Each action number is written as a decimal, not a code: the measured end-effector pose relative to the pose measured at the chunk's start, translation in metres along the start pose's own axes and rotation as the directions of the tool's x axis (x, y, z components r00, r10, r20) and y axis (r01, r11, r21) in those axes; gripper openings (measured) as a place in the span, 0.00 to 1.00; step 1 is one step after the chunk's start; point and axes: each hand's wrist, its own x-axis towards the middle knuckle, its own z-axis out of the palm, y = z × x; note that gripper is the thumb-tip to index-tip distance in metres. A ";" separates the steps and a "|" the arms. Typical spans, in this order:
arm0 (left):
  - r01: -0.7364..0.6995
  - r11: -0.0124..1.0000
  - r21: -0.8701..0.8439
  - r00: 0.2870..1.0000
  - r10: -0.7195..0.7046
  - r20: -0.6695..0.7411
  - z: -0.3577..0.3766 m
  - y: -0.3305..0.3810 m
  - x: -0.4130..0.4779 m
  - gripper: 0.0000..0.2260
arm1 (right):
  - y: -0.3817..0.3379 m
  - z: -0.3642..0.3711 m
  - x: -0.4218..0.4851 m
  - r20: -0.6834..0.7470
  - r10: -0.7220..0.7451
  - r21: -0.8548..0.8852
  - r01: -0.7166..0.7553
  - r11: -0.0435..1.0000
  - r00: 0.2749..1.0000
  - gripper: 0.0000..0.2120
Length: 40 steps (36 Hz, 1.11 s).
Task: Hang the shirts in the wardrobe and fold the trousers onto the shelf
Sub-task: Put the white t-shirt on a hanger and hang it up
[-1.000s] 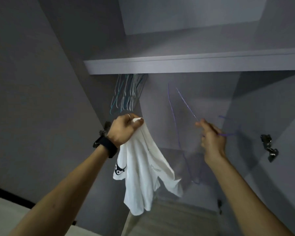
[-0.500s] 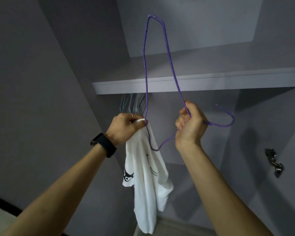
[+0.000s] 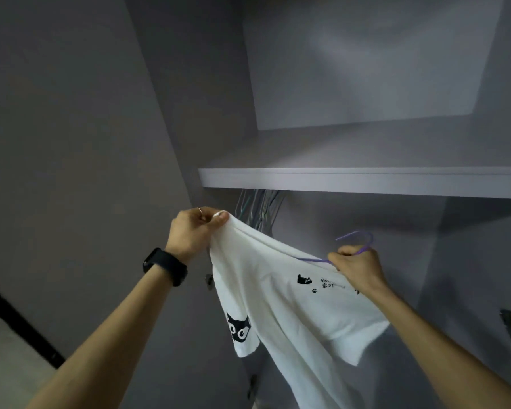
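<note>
One white shirt (image 3: 292,305) hangs stretched between your hands, just below the wardrobe shelf (image 3: 337,180) and in front of the spare hangers (image 3: 257,211). Your left hand (image 3: 195,231) pinches its top edge tight; your right hand (image 3: 357,267) is fisted round the purple hanger (image 3: 363,240), wire lying along the fabric. Risk: ease that left pinch before the wire seats and the shirt prob. slides off.

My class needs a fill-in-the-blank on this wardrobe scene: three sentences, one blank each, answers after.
1. The left hand pinches the ____ shirt.
2. The right hand grips a ____ wire hanger.
3. The black watch sits on the ____ wrist.
Answers: white; purple; left.
</note>
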 end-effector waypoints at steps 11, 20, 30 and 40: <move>-0.133 0.975 0.177 0.990 0.124 0.061 0.028 0.010 -0.004 0.08 | -0.114 -0.005 0.025 0.367 -0.157 -0.441 0.320 0.839 0.917 0.14; -0.215 0.910 0.355 0.967 0.147 0.209 0.049 0.002 -0.011 0.18 | -0.130 0.001 0.031 0.272 -0.211 -0.388 0.308 0.869 0.939 0.17; -0.157 0.984 0.083 0.986 0.151 0.070 0.068 -0.017 -0.021 0.07 | -0.106 0.005 0.029 0.313 -0.193 -0.477 0.330 0.814 0.930 0.17; -0.371 0.893 0.256 0.895 0.270 0.356 0.117 0.022 -0.022 0.14 | -0.092 0.001 0.031 0.369 -0.239 -0.174 0.319 0.932 0.898 0.16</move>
